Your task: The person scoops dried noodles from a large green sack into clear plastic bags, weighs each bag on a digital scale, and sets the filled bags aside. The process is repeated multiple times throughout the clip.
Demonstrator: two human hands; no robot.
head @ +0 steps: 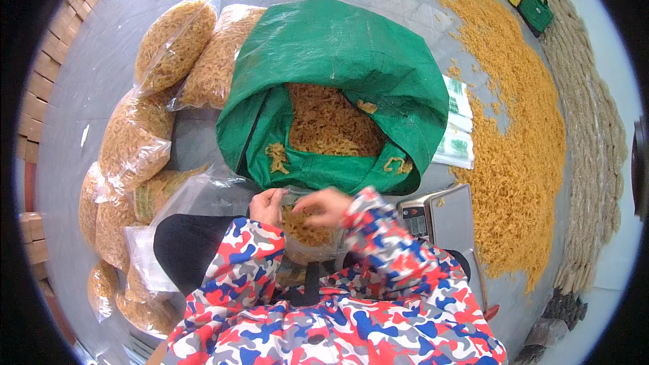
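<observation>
Between my knees stands a clear plastic bag [317,253] partly filled with yellow-brown dried strips [305,230]. My left hand [266,207] pinches the rim of this bag at its far left side. Blurred by motion, my right hand [324,208] hovers over the bag's mouth with bent fingers; whether it holds anything cannot be made out. Just beyond both hands is a large green woven sack [334,40], its mouth rolled open towards me. Brown dried strips [329,116] fill the sack's inside, and a few pieces cling to its folded rim.
Several filled clear bags [134,137] lie on the left, with flat plastic bags [152,258] by my left leg. A digital scale [451,218] is at my right. Farther right are printed plastic bags [456,132], a heap of orange-yellow strips [512,172] and tan bundles [588,126].
</observation>
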